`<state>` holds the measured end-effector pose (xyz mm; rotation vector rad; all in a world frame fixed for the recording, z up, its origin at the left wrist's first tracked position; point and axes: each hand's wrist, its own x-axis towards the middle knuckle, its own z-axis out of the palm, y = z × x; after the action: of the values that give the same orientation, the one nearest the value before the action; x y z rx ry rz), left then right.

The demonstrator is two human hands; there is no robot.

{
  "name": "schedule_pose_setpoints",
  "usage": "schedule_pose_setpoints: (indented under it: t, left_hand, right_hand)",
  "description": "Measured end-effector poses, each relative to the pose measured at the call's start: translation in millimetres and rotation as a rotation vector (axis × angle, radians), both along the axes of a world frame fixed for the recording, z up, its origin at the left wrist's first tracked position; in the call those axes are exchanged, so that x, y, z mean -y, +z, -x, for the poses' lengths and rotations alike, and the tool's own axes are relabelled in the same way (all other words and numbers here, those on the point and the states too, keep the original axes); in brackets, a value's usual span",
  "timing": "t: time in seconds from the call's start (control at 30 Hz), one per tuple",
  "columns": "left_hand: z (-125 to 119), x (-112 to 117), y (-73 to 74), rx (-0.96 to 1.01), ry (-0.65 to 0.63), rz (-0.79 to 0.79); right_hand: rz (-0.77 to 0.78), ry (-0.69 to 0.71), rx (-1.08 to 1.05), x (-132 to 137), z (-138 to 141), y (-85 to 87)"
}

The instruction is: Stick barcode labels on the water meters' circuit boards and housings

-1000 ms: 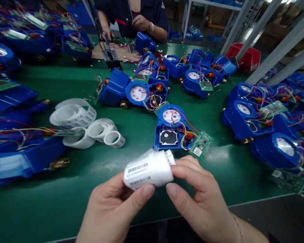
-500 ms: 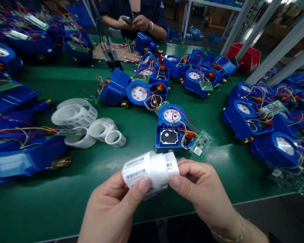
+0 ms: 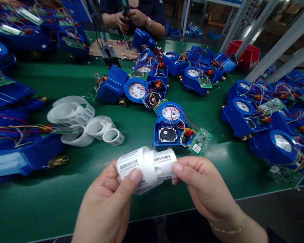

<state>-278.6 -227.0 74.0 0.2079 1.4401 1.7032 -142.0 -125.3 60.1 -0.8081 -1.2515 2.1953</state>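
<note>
My left hand [image 3: 111,195] is closed around a roll of white barcode labels [image 3: 135,164], its thumb pressed on the near side. At the roll's right end, my right hand [image 3: 200,185] pinches an inner coil of the label strip [image 3: 165,163], which sticks out sideways with a barcode showing. Just beyond the hands sits an open blue water meter [image 3: 170,130], wired to a green circuit board [image 3: 201,140] lying on its right. Several loose label rolls [image 3: 100,127] stand on the table to the left.
Blue meters crowd the green table [image 3: 98,168] on the left and right. More meters [image 3: 136,90] lie in the middle. A metal stand [image 3: 108,54] and a red bin [image 3: 243,54] are farther back. Across the table, a person's hands [image 3: 129,20] hold a dark object.
My right hand has drawn the inner coil farther out to the right, exposing more of its barcode. The person opposite has raised and turned the object in their hands.
</note>
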Motion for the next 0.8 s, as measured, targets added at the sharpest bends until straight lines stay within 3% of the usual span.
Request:
schedule_pose_setpoints:
  t: [0.23,0.57,0.8]
  left_hand:
    - [2.9,2.2,-2.0,-0.035,-0.034,0.023]
    - [2.0,0.4,-4.1,-0.095,-0.02,0.042]
    - [2.1,-3.3,-1.2,-0.019,0.013,0.044]
  right_hand:
    - [0.051,0.049,-0.007,-4.3,5.1,7.5]
    - [0.009,0.088,0.067,-3.7,8.3,6.0]
    - [-0.063,0.02,-0.031,2.1,3.1,8.2]
